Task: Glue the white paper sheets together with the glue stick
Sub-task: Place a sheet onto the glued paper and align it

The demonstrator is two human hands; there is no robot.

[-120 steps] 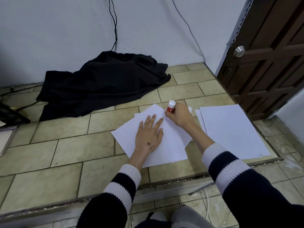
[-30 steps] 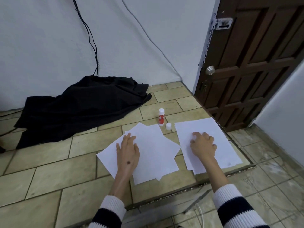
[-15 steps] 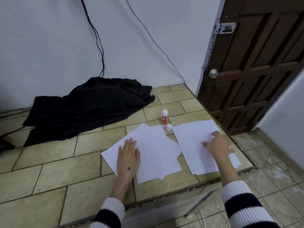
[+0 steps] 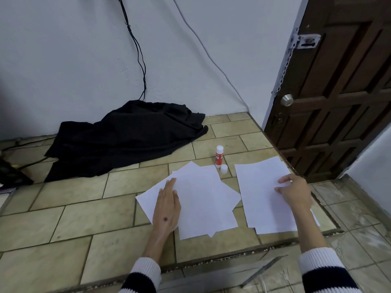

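On the tiled floor, directly ahead: two groups of white paper. Left group, a fanned pile of overlapping sheets (image 4: 203, 199), pinned flat under the left hand (image 4: 167, 206), fingers straight and together, palm down on the pile's left part. Right group, a loose stack (image 4: 260, 187) beside the door, with the right hand (image 4: 294, 192) resting on its right portion, fingers bent at the sheet surface; cannot tell whether a top sheet is pinched or only touched.

Handling, as a judgement: very light, thin, limp; bends under own weight when lifted by one corner. Slides readily over smooth tile and over other sheets, hence the flat palm as a hold-down. Creases easily and tears when damp with glue. Best taken at an edge or corner between thumb and fingertips, top sheet peeled off alone, then carried low and laid square before pressing.

Just beyond the gap between the two groups: glue stick (image 4: 219, 156), red and white, upright, touched by neither hand. Small, rigid, easy to topple. Beside its base: separate white cap (image 4: 224, 168), so the stick appears uncapped.

Farther out: black cloth (image 4: 127, 142) heaped against the white wall (image 4: 74, 60), black cable (image 4: 137, 47) running down into it, dark wooden door (image 4: 342, 98) at right.
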